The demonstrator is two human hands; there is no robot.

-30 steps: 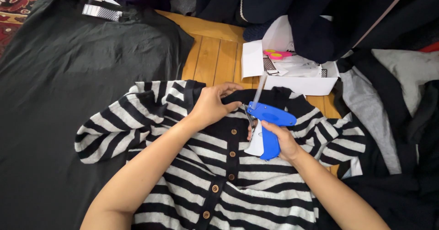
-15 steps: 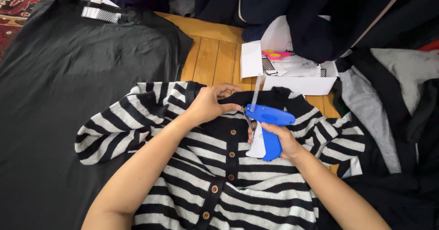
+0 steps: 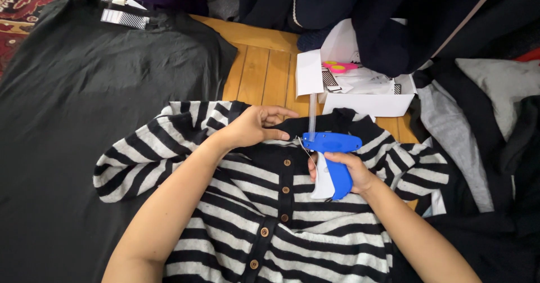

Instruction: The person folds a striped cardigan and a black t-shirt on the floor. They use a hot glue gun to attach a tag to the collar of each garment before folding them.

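A black-and-white striped shirt (image 3: pixel 236 227) with brown buttons lies spread on the wooden table (image 3: pixel 264 69). My left hand (image 3: pixel 253 127) pinches its black collar (image 3: pixel 298 128). My right hand (image 3: pixel 346 170) grips a blue tagging gun (image 3: pixel 332 154), whose needle tip points left and touches the collar beside my left fingers. A strip of clear plastic fasteners (image 3: pixel 312 114) stands up out of the gun.
A black garment (image 3: pixel 84 92) with a striped tag covers the left side. An open white box (image 3: pixel 360 86) holding pink scissors (image 3: pixel 340 66) and paper tags sits behind the shirt. Dark clothes pile up at the back and right, with a grey piece (image 3: pixel 506 86).
Both hands stay almost still at the collar; the gun's tip has edged slightly closer to my left fingers.
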